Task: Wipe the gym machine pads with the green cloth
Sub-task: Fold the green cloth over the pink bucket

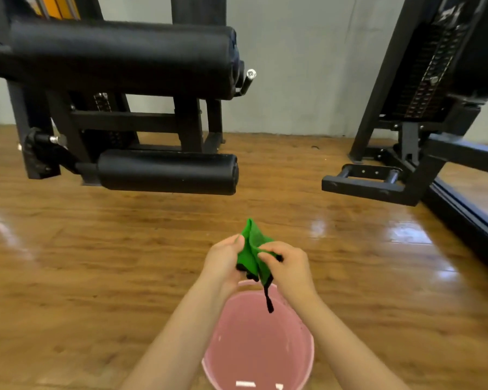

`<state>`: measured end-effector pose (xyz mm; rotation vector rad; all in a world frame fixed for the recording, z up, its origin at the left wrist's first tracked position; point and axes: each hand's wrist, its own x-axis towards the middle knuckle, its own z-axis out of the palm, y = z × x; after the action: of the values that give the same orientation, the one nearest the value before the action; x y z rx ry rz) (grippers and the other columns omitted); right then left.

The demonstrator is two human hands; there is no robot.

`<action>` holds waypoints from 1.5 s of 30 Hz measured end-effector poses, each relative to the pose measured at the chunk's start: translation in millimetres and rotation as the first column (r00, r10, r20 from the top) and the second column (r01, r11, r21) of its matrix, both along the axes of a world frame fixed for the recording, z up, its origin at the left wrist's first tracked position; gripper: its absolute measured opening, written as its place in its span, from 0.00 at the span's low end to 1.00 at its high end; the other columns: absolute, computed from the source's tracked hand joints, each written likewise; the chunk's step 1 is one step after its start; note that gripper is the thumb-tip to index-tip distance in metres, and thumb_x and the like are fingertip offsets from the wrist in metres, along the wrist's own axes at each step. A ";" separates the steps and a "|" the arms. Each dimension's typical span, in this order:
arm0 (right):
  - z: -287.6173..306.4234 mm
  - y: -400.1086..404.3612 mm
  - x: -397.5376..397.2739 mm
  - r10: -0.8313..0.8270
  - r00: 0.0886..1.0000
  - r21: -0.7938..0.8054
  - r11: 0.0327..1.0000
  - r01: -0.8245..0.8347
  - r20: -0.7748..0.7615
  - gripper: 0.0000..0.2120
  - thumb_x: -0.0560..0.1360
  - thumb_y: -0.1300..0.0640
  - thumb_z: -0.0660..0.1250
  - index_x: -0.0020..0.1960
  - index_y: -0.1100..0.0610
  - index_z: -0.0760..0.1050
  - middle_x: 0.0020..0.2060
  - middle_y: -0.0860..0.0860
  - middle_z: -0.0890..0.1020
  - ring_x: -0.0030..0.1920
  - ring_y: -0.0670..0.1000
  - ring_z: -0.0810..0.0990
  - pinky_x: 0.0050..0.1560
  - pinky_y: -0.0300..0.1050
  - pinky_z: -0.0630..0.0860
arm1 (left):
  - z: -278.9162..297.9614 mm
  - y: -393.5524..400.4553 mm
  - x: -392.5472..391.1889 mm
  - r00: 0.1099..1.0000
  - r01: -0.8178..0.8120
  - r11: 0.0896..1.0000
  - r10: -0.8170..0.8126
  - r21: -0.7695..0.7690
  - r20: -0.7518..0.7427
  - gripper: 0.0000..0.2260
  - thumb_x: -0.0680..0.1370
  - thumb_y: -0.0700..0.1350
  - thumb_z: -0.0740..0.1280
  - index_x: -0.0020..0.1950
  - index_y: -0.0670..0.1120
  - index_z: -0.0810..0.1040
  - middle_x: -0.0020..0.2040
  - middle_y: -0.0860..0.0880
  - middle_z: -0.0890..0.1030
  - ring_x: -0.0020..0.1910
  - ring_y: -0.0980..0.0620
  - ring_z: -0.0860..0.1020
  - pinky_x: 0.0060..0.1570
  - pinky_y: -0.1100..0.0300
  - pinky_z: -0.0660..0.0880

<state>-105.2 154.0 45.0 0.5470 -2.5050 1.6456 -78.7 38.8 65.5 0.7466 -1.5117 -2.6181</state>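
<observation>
Head camera footage is directed forward and down over a glossy wooden floor (96, 249), and both bare forearms are seen reaching out from the lower edge. The green cloth (252, 250) is held bunched between the two hands above the far rim of a pink bucket (265, 347), which is set on the floor directly beneath the arms. The cloth is gripped by the left hand (223, 261) on its left side, with the thumb pressed against the fabric, and it is pinched by the right hand (289, 266) on its right side with curled fingers. One corner of the cloth is pointed upward and away from the person, while a dark strip at its lower edge is left hanging down over the bucket's opening. Farther off, to the left, a black gym machine is seen, on which a large upper pad (124, 52) and a smaller lower roller pad (166, 171) are mounted; neither pad is touched by the cloth, and both are well apart from the hands. To the right, a second black machine frame (400, 178) with a weight stack is set against a pale wall (293, 66).
</observation>
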 end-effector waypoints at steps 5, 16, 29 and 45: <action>2.7 18.7 -32.5 0.069 0.943 -0.177 0.984 -0.011 0.326 0.14 0.76 0.69 0.62 0.35 0.57 0.76 0.24 0.45 0.77 0.27 0.43 0.74 0.30 0.36 0.70 | -1.3 -43.2 -1.7 0.998 0.064 0.947 -0.066 -0.314 0.004 0.11 0.82 0.37 0.58 0.59 0.38 0.78 0.48 0.41 0.81 0.42 0.49 0.80 0.42 0.58 0.75; 29.9 51.7 -46.0 0.094 0.986 0.228 0.966 -0.124 0.135 0.11 0.71 0.66 0.71 0.34 0.52 0.79 0.29 0.44 0.81 0.29 0.37 0.76 0.34 0.30 0.72 | -0.3 -101.7 5.1 0.898 0.336 0.309 -0.391 -0.890 0.203 0.08 0.75 0.37 0.71 0.41 0.50 0.82 0.39 0.55 0.83 0.37 0.63 0.80 0.41 0.73 0.74; 53.8 56.0 -35.1 0.142 0.987 0.271 0.950 -0.157 0.073 0.09 0.69 0.68 0.71 0.39 0.54 0.82 0.37 0.46 0.83 0.37 0.38 0.79 0.41 0.24 0.71 | 11.2 -108.4 12.6 0.935 0.210 0.264 -0.337 -0.941 0.114 0.07 0.76 0.40 0.70 0.42 0.52 0.81 0.41 0.56 0.80 0.44 0.58 0.78 0.51 0.61 0.74; 44.8 49.0 -37.5 -0.108 0.983 0.355 0.922 0.154 -0.148 0.04 0.70 0.64 0.71 0.42 0.57 0.83 0.37 0.48 0.79 0.39 0.48 0.74 0.40 0.37 0.64 | 17.4 -92.5 10.2 0.996 0.020 0.593 -0.084 -0.805 -0.037 0.06 0.74 0.37 0.72 0.41 0.48 0.82 0.42 0.50 0.82 0.47 0.51 0.79 0.53 0.55 0.76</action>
<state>-142.7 203.0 89.8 0.4823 -2.6963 1.0661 -68.5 -53.7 82.9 0.4800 -2.3991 -1.5854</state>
